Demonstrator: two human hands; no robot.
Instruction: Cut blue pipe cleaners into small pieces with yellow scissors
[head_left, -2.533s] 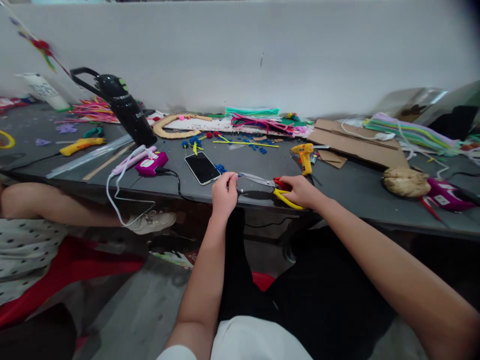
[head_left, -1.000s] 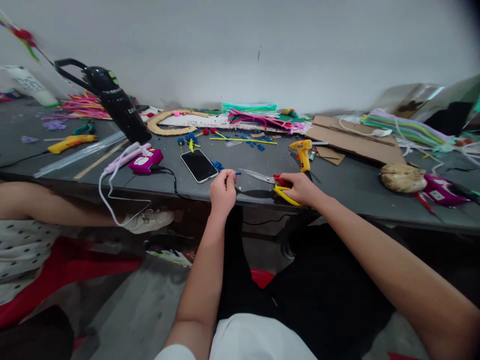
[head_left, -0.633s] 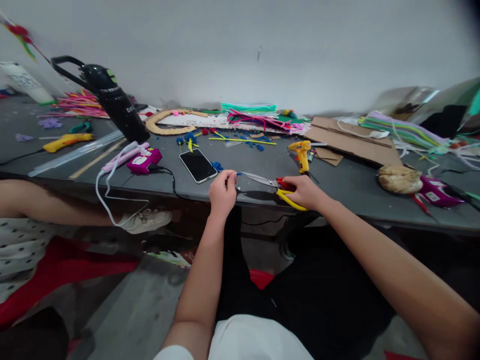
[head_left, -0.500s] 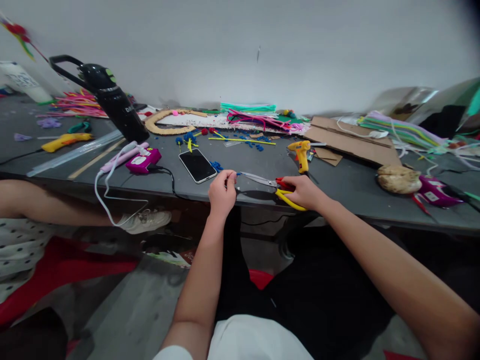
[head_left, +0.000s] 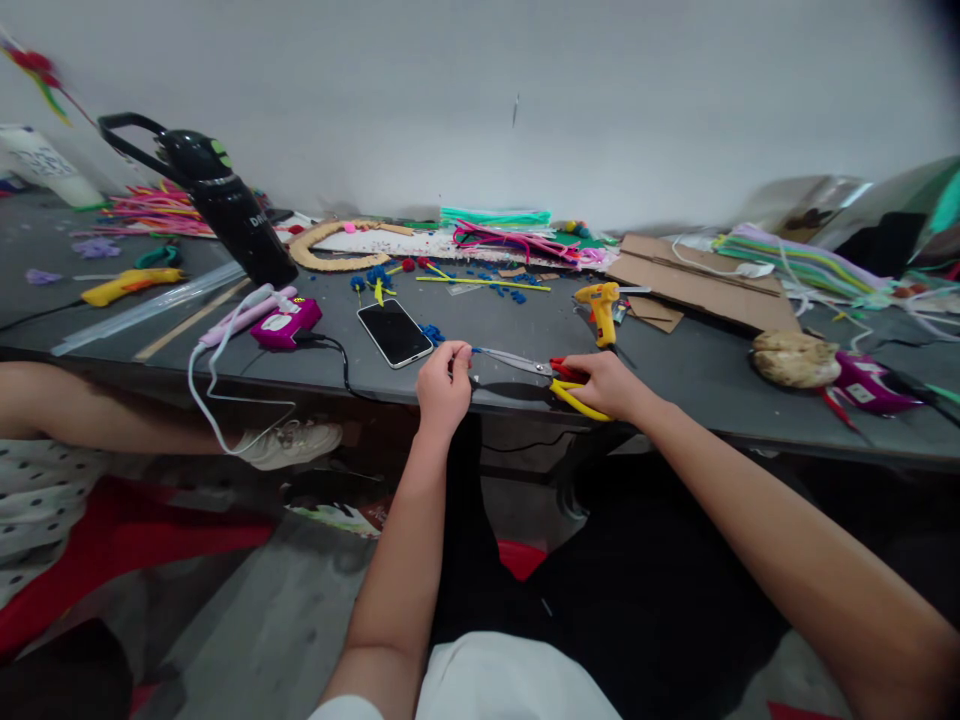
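The dark table (head_left: 682, 372) is spanning the view before me. Cardboard (head_left: 697, 275) is lying toward the back right; a black bottle (head_left: 244, 225) is standing at the left. With the right hand (head_left: 611, 385) I am holding the scissors (head_left: 540, 368) at the table's near edge, fingers closing around the red and yellow handles; the blades are pointing left, almost together. The left hand (head_left: 444, 385) is facing their tips. The glue gun (head_left: 602, 312) is resting beyond the right hand, and the phone (head_left: 394, 333) is lying just left of the left hand. Between left thumb and forefinger, drawn together, I am pinching a blue strip (head_left: 476, 350); its end is reaching toward the blades, and I cannot tell whether they are touching.
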